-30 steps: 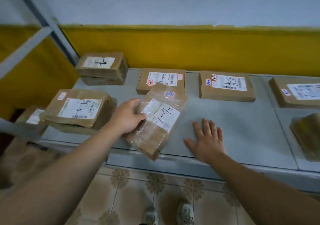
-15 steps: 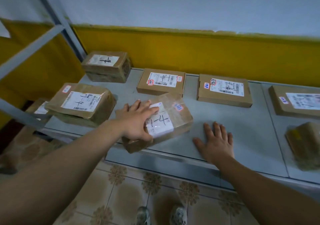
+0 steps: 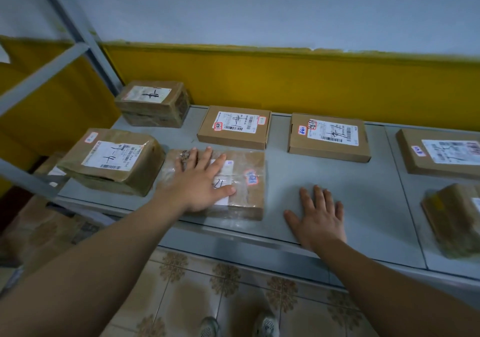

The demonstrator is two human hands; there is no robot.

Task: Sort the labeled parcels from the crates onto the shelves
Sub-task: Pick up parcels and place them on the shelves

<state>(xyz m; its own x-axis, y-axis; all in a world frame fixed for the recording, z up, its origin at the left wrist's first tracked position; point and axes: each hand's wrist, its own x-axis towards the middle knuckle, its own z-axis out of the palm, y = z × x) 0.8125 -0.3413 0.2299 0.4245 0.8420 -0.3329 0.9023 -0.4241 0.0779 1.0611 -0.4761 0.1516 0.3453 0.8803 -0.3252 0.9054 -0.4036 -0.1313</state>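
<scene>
Pressing flat, fingers spread, on the plastic-wrapped parcel (image 3: 250, 199) at the shelf (image 3: 350, 188) front edge, the left hand (image 3: 200, 183) could drag its slick wrap off the lip on lifting away, while the right hand (image 3: 319, 214) rests spread just beside.

Seven parcels (image 3: 233, 135) on the shelf (image 3: 337, 186): three plain flat boxes (image 3: 328, 149), four tape-wrapped bundles (image 3: 111, 178). Two hands: one left hand (image 3: 200, 186), one right hand (image 3: 319, 219). Two shoes (image 3: 266, 326) on the floor (image 3: 181, 284).

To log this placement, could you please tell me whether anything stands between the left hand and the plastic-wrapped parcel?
Nothing visible does: the left hand lies flat directly on the plastic-wrapped parcel, which already rests on the shelf.
</scene>
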